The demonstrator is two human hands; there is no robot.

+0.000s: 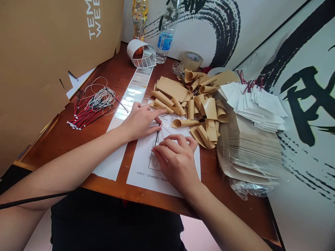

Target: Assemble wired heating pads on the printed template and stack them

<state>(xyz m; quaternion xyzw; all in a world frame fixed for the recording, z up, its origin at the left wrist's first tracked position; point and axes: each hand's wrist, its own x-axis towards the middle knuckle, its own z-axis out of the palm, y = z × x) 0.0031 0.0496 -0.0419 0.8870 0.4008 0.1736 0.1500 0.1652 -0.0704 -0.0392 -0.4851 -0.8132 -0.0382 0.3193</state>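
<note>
My left hand point(142, 121) lies over a printed white sheet point(142, 167), its thumb and forefinger closing on a thin wire lead point(162, 132) with red and dark strands. Lower down, my right hand point(176, 155) is curled, thumb and forefinger pinched at the lower end of the same strands. What sits inside that pinch is largely hidden by the fingers. Under the hands the sheet carries an outline drawing and the letters "DRS-206DC". A bundle of similar leads point(101, 101), red and black with white connectors and coiled pale cord, lies left of my left arm.
A roll of labels point(141, 54) trails its strip under my left forearm. Rolled brown paper pieces point(193, 108) are heaped beyond my right hand. To the right, white packets point(259, 104) lie on a stack of cards point(253, 146). Behind stand a water bottle point(164, 42) and tape point(192, 61).
</note>
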